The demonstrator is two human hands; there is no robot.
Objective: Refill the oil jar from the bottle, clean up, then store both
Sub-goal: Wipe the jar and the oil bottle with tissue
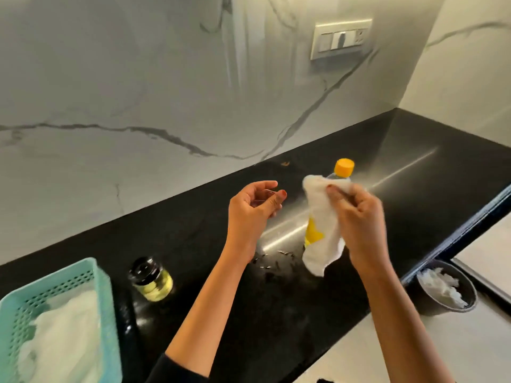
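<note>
Right hand (359, 217) grips a white cloth (322, 214), pinched between thumb and curled fingers and pressed against the side of the bottle (312, 233). Left hand (249, 214) hangs just left of the bottle, fingers loosely curled, and seems to hold nothing. There's a faint smear at its fingertips that I can't identify.

The bottle is roughly upright on the black counter (210, 244), orange cap (344, 167) on, yellow lower body showing under the cloth. Can't tell if the base rests fully on the counter.

The jar (152, 280) stands well to the left, black lid on, yellow contents inside, near a teal basket (102, 286) with white cloths in it. A dark bowl (425, 302) with white scraps sits low right. A few specks (276, 258) lie on the counter by the bottle.

Handling, as a guess:
- **Bottle:** thin plastic, light to medium, gives under a squeeze, likely oily and slippery. Take it round the mid-body or the neck under the cap, with the cloth between hand and bottle for grip.
- **Jar:** glass, stiff, breakable, maybe greasy. Wrap the fingers round the body, not the lid alone.
- **Cloth:** soft and limp, a pinch anywhere holds it.
</note>
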